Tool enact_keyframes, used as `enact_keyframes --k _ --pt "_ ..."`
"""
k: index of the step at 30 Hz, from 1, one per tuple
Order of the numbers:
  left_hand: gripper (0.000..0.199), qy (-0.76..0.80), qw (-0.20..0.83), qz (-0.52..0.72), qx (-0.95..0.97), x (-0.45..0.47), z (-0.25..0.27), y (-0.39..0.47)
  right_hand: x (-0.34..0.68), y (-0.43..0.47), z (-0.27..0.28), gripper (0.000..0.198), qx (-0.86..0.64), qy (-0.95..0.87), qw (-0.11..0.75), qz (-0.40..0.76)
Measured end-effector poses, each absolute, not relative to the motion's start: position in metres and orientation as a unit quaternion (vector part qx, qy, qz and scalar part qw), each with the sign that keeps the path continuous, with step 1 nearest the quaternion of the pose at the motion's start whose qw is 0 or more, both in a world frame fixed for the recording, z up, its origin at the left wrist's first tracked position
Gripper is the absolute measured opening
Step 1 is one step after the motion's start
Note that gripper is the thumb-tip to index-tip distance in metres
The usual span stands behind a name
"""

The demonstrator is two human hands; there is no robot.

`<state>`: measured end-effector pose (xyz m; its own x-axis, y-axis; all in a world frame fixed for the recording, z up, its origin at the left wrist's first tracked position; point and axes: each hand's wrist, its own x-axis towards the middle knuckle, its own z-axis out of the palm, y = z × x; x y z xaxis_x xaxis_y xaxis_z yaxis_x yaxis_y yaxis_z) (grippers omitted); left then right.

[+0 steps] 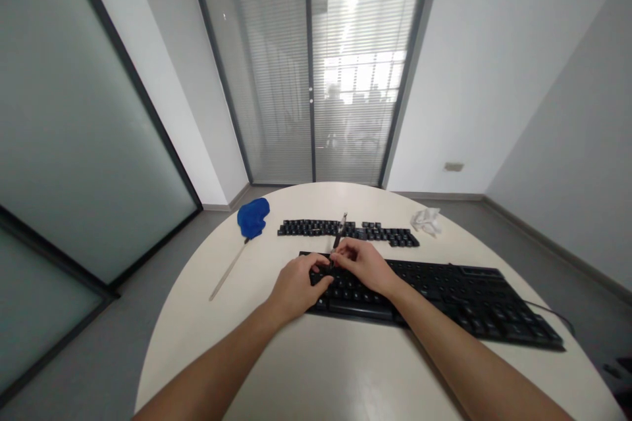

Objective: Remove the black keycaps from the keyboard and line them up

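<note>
A black keyboard (459,296) lies on the table, its left end under both hands. My right hand (365,264) pinches a slim, black-and-silver pen-like tool (340,230). That tool stands tilted over the keyboard's upper left, and its lower end is hidden by my fingers. Against the keyboard's left end rests my left hand (296,281), fingers bent and thumb apart from them, with nothing visible in it. Beyond the keyboard, loose black keycaps (309,228) are laid out in rows.
To the left lies a blue cloth-like piece (253,217) on a thin pale stick (228,270). Crumpled white tissue (427,220) sits at the back right. A cable (548,309) runs off the right edge of the round cream table (316,368). Glass partitions stand behind.
</note>
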<state>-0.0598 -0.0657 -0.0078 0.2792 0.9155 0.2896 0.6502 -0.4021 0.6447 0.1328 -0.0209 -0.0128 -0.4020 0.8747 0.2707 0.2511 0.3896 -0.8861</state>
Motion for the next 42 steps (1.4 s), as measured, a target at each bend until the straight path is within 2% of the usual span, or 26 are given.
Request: enact_keyframes --k 6,16,21,27,32,42 --pt "0.015 0.484 0.264 0.361 0.752 -0.063 -0.015 -0.060 0.135 -0.017 -0.014 0.032 -0.372 -0.683 0.435 0.453" --pt "0.015 0.491 0.168 0.321 0.792 -0.060 -0.009 -0.066 0.135 -0.016 -0.015 0.032 -0.375 -0.693 0.440 0.431" --pt "0.013 0.514 0.169 0.365 0.757 -0.070 -0.017 -0.051 0.136 -0.014 -0.019 0.027 -0.386 -0.703 0.426 0.418" --pt "0.020 0.568 0.075 0.412 0.708 -0.134 -0.033 -0.005 0.136 -0.013 -0.020 0.025 -0.397 -0.718 0.407 0.402" --pt "0.022 0.580 0.085 0.393 0.708 -0.165 -0.051 0.015 0.136 -0.013 -0.021 0.026 -0.415 -0.726 0.397 0.379" --pt "0.024 0.585 0.074 0.401 0.701 -0.163 -0.060 0.023 0.135 -0.015 -0.020 0.030 -0.376 -0.722 0.414 0.408"
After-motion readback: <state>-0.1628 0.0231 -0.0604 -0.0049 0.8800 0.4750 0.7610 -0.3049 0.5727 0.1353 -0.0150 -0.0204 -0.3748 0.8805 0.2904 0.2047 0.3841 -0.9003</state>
